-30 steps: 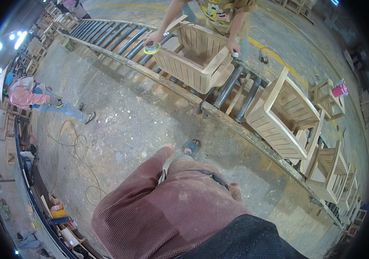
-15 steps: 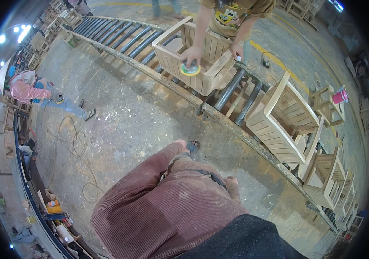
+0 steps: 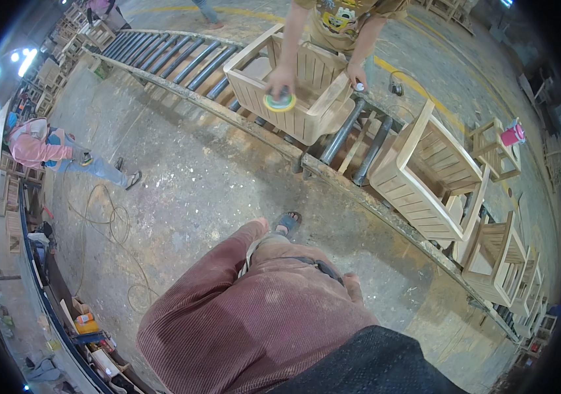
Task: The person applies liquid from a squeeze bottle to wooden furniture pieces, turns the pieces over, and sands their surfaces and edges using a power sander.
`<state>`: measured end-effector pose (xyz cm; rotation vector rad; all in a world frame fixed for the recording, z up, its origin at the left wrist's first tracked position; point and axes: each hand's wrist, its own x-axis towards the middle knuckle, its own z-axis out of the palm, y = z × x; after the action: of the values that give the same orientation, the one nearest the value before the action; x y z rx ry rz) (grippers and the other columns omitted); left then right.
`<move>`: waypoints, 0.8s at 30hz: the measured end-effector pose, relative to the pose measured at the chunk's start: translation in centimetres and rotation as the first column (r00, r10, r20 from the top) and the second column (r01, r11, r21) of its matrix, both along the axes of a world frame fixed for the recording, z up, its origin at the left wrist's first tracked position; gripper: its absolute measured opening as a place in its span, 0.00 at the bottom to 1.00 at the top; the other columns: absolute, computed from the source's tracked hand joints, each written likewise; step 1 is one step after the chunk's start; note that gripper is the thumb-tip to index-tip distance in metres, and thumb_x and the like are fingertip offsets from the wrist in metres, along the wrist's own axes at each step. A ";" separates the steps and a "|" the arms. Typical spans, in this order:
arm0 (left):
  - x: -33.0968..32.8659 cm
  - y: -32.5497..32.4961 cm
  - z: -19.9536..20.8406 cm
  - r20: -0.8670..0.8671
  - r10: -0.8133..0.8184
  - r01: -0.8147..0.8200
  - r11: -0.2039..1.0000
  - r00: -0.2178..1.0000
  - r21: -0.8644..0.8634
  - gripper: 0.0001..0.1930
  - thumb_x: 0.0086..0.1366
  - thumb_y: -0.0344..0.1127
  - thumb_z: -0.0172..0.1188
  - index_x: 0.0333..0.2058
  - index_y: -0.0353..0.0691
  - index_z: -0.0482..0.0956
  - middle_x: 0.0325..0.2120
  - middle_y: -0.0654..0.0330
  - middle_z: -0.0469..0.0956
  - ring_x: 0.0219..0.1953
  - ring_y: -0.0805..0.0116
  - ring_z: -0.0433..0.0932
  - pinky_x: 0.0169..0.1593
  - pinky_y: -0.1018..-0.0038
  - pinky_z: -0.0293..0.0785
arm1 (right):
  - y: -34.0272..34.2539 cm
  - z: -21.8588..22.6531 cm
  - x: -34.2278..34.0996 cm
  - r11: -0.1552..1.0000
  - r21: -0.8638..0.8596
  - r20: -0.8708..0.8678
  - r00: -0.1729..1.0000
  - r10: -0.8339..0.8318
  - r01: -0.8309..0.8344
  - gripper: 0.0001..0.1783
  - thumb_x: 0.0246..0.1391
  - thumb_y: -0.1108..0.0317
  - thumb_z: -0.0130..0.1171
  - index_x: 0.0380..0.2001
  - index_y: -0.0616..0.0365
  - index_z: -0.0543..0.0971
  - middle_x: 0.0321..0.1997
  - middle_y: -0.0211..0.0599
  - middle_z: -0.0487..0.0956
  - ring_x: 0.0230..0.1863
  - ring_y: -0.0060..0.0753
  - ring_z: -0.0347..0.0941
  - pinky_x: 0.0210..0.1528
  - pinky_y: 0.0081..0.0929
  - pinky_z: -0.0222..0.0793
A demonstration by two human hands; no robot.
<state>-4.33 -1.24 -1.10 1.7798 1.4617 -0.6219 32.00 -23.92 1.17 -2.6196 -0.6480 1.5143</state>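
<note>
- We stand on a dusty concrete workshop floor [image 3: 215,177]. A long roller conveyor [image 3: 182,56] runs from the upper left of the frame down toward the lower right.
- Low in the centre, our maroon corduroy garment [image 3: 241,328] fills the view. A grey strap [image 3: 293,259] crosses it just above the middle.
- Our right hand [image 3: 352,285] shows only as a few fingertips at the garment's right edge, just beside the strap's end. We cannot tell whether they are curled or spread, or whether they hold anything.
- Our left hand [image 3: 259,226] is a pale tip at the garment's upper end, near our sandalled foot [image 3: 287,222]. We cannot make out its grip either.
- With so little of either hand in sight, we judge that any handling of the strap is better checked by feel than by eye.
- At the top centre a co-worker's hand presses a yellow-green sanding disc [image 3: 280,102] against a slatted wooden chair [image 3: 313,121] that lies on the rollers.
- A second chair [image 3: 425,177] lies tipped on the conveyor right of centre, well apart from our hands. More chairs [image 3: 497,262] stand packed along the right edge.
- A pink container [image 3: 511,134] sits on a small wooden stool at the upper right.
- At the left a person in a pink top [image 3: 31,148] crouches. Loose cable loops [image 3: 106,217] lie on the floor between that person and us and could catch a foot.
</note>
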 end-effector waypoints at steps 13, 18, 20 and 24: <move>2.3 0.1 0.6 0.070 0.057 -0.061 0.997 0.996 0.046 0.12 0.51 0.41 0.52 0.30 0.45 0.79 0.34 0.52 0.77 0.38 0.54 0.76 0.41 0.64 0.72 | 2.2 0.0 -0.2 0.988 0.147 -0.045 0.998 -0.033 0.039 0.24 0.36 0.65 0.64 0.41 0.60 0.74 0.29 0.45 0.78 0.26 0.33 0.76 0.31 0.28 0.72; 0.9 -0.2 0.7 0.017 -0.050 0.050 0.998 0.999 0.023 0.12 0.51 0.41 0.51 0.30 0.44 0.79 0.34 0.51 0.77 0.38 0.53 0.76 0.42 0.63 0.72 | 0.7 -0.2 0.0 0.996 0.093 -0.004 1.000 0.006 -0.006 0.23 0.35 0.64 0.64 0.39 0.61 0.75 0.30 0.44 0.78 0.27 0.32 0.76 0.33 0.28 0.72; 0.1 -0.5 0.3 0.000 -0.012 0.012 1.000 1.000 0.000 0.13 0.51 0.41 0.51 0.31 0.44 0.79 0.34 0.50 0.77 0.38 0.54 0.76 0.42 0.63 0.72 | 0.7 0.6 -0.3 0.999 0.049 -0.027 1.000 -0.006 0.008 0.23 0.34 0.64 0.64 0.38 0.61 0.76 0.32 0.44 0.78 0.29 0.33 0.76 0.36 0.27 0.72; -0.1 -0.5 -0.1 0.017 -0.005 0.005 1.000 1.000 0.029 0.12 0.51 0.40 0.51 0.31 0.44 0.80 0.34 0.51 0.77 0.38 0.54 0.76 0.42 0.63 0.72 | 0.2 -0.3 0.2 0.999 0.025 -0.006 1.000 0.021 -0.020 0.23 0.35 0.64 0.64 0.38 0.61 0.76 0.33 0.46 0.78 0.31 0.33 0.77 0.37 0.28 0.71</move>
<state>-4.41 -1.76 -1.21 1.8067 1.4623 -0.5900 32.15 -23.69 0.88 -2.5967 -0.6908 1.5094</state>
